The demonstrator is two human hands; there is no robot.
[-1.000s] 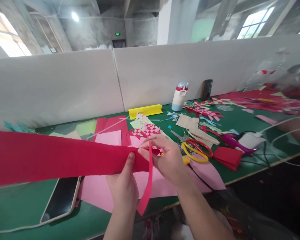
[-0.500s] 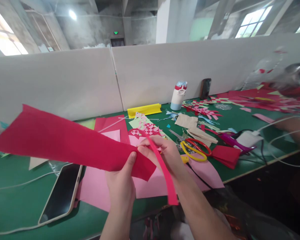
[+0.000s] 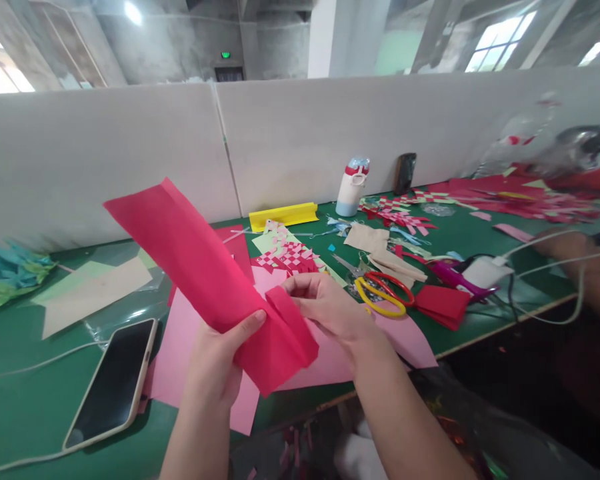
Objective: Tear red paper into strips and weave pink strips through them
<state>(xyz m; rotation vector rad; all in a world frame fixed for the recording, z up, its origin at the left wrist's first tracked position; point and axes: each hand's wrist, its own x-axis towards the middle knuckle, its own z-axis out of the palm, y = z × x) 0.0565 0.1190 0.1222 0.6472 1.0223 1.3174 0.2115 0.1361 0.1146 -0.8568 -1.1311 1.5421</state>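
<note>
A long red paper sheet slants up to the left above the table, gripped by my left hand with the thumb pressed on its front. My right hand pinches the upper edge of a narrow red paper strip, which curves over the sheet's lower right end. Whether strip and sheet are joined cannot be made out. Beneath both hands lie pink paper sheets. Just beyond them is a woven red-and-pink paper piece. Scissors with yellow and red handles lie right of my right hand.
A phone lies at left, near blue-green paper leaves. Along the partition stand a white bottle and a dark phone-like object. Folded red paper, a white charger with cables, and another person's arm are at right.
The red sheet has swung to a steeper slant, its far end moving right and up. The strip, which hung down across my right wrist, now curls against the sheet's lower end.
</note>
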